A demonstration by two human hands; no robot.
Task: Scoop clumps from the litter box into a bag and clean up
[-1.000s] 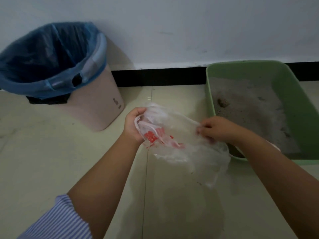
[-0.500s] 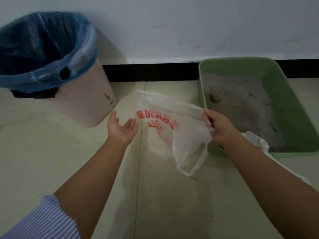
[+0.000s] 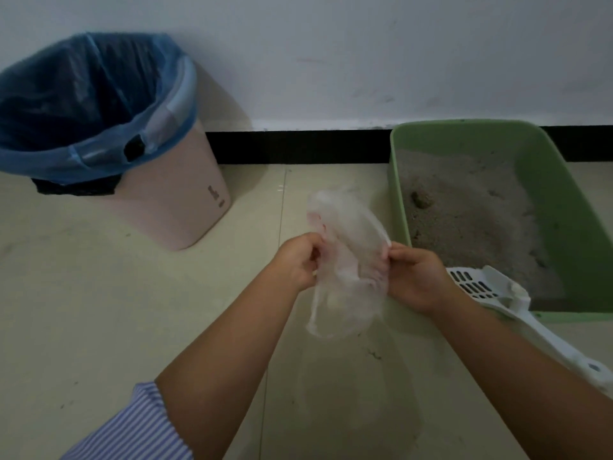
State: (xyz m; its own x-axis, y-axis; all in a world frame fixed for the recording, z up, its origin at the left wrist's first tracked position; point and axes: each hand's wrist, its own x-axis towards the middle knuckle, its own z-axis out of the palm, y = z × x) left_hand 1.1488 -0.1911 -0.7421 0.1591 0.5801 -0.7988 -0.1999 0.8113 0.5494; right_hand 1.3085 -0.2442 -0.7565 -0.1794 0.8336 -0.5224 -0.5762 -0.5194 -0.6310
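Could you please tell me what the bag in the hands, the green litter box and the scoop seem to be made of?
Bag: thin translucent plastic film, crinkled, red print. Litter box: matte green moulded plastic, apparently rigid. Scoop: white hard plastic, slotted.

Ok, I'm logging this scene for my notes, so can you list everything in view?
Clear thin plastic bag with red print: one, held above the floor between both hands.
Green plastic litter box: one, right, against the wall, holding grey litter.
Dark clump: one clearly seen, near the box's left wall.
White slotted plastic scoop: one, lying over the box's near rim.
Pink bin with blue liner: one, left, by the wall.
Beige tiled floor: underneath everything.
Left hand: pinching the bag; striped sleeve.
Right hand: pinching the bag.
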